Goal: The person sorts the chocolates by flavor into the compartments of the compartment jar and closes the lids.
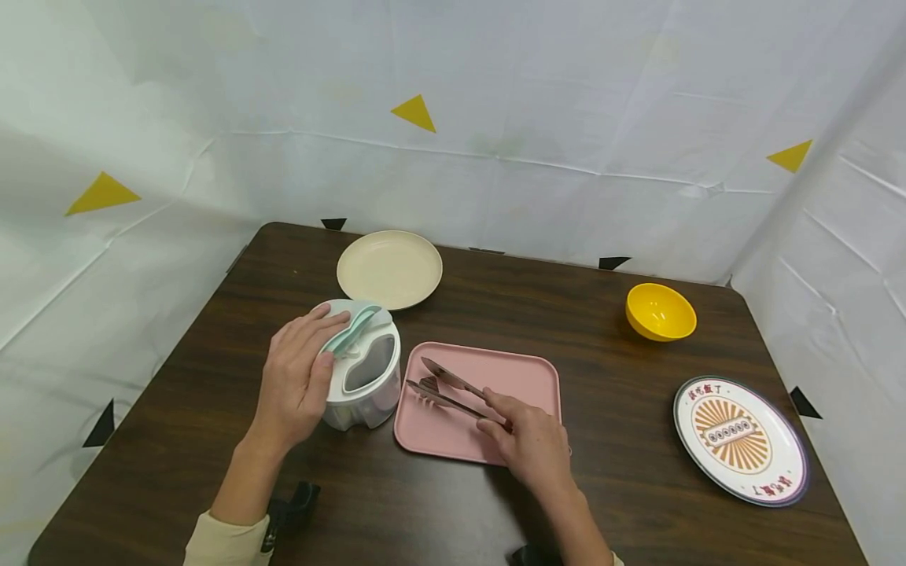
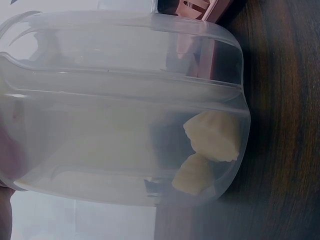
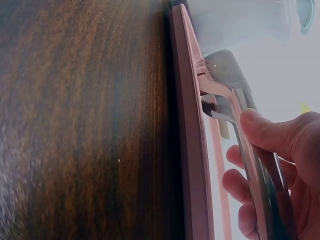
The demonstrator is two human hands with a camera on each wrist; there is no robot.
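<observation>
In the head view, my left hand (image 1: pixel 293 377) rests on the white lid of a round clear container (image 1: pixel 361 413), its fingers and thumb beside a teal handle (image 1: pixel 351 330). The lid has a grey, curved window or opening. Two pale, pleated dumpling-like pieces (image 2: pixel 212 135) lie inside at the bottom, visible through the wall in the left wrist view. My right hand (image 1: pixel 529 444) grips metal tongs (image 1: pixel 453 401) over a pink tray (image 1: pixel 481 452). The tips of the tongs stand apart, and I see no food between them. Part of their grip is hidden by the palm.
A cream plate (image 1: pixel 389 269) lies behind the container. To the right are a yellow bowl (image 1: pixel 661 312) and a patterned white plate (image 1: pixel 739 440) near the edge of the dark wooden table (image 1: pixel 602 503). White sheeting (image 1: pixel 531 181) hangs behind and at the sides.
</observation>
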